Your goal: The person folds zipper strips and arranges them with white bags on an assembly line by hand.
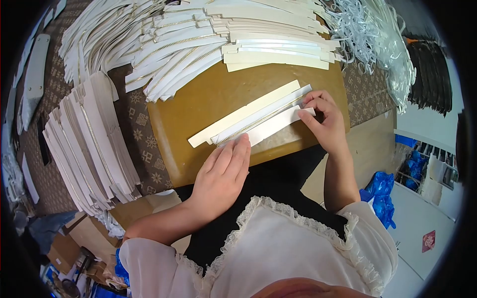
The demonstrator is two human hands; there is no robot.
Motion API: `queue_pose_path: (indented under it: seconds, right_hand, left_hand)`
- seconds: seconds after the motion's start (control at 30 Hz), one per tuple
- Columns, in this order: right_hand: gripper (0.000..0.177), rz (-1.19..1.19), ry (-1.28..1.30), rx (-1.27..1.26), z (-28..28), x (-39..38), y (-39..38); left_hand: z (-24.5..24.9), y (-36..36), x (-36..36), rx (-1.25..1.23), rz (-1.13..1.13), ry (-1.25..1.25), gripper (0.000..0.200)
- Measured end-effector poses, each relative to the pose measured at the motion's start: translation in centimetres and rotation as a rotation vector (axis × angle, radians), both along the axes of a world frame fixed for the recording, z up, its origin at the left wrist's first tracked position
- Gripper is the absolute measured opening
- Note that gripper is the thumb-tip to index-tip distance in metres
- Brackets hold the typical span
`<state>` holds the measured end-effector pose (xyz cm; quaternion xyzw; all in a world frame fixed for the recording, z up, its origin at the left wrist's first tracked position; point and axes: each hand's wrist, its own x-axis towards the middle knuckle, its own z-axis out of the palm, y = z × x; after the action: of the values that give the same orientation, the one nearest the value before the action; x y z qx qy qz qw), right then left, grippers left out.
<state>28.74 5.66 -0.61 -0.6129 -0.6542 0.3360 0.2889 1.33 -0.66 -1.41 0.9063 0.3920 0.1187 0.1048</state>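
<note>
On a brown board (198, 109) lies a white zipper (263, 116) with gold-coloured metal teeth, slanting up to the right. Along its far side rests a cream strip (243, 113), and a white strip (278, 124) runs along its near side. My left hand (223, 166) lies flat, its stretched fingertips on the near strip and the zipper at their left end. At the opposite end, my right hand (325, 119) pinches the white strip between thumb and fingers, with the fingers beside the zipper's end.
Behind lie many white zippers (184, 44) and a stack of cream strips (278, 54). A bundle of strips with zippers (89, 139) sits at the left. Clear bags and white cords (362, 35) are at the back right; blue bags (381, 191) are lower right.
</note>
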Motion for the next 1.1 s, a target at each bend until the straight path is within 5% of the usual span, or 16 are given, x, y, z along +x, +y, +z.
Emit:
queue_pose_path:
  seconds: [1.1]
  right_hand:
    - [0.014,-0.078,-0.098,0.030,-0.1,1.4,-0.2]
  left_hand:
    - [-0.2,2.7,7.6,-0.004,-0.027,-0.065,0.069]
